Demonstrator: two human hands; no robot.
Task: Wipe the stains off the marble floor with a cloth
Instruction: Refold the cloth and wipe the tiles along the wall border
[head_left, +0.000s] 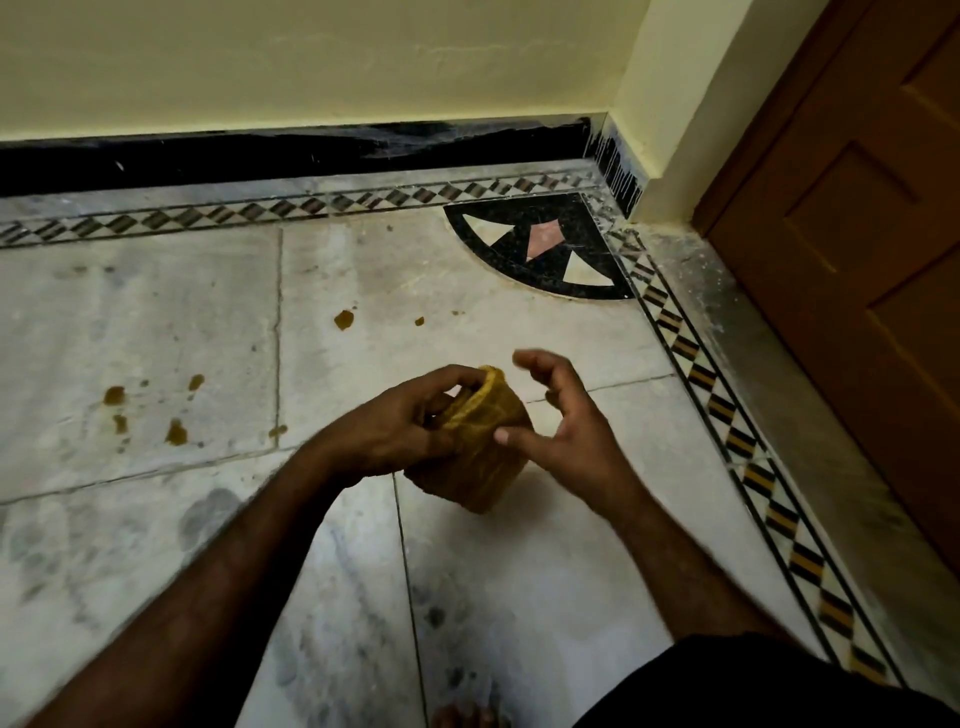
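Note:
A folded yellow-brown cloth (480, 447) is held above the pale marble floor (519, 571) at the centre of view. My left hand (400, 421) grips its left side and upper edge. My right hand (561, 415) is beside it with fingers spread, only the thumb touching the cloth's right side. Brown stains lie on the floor: one blob (343, 319) and a small spot (419, 321) ahead of the hands, and a cluster (175, 432) to the left with more drops (114, 396) beyond.
A black skirting (260, 156) and cream wall run along the back. A black inlaid corner fan (545, 249) and a patterned border strip (727, 410) edge the floor. A brown wooden door (857, 234) stands at right. My foot (462, 717) shows at the bottom.

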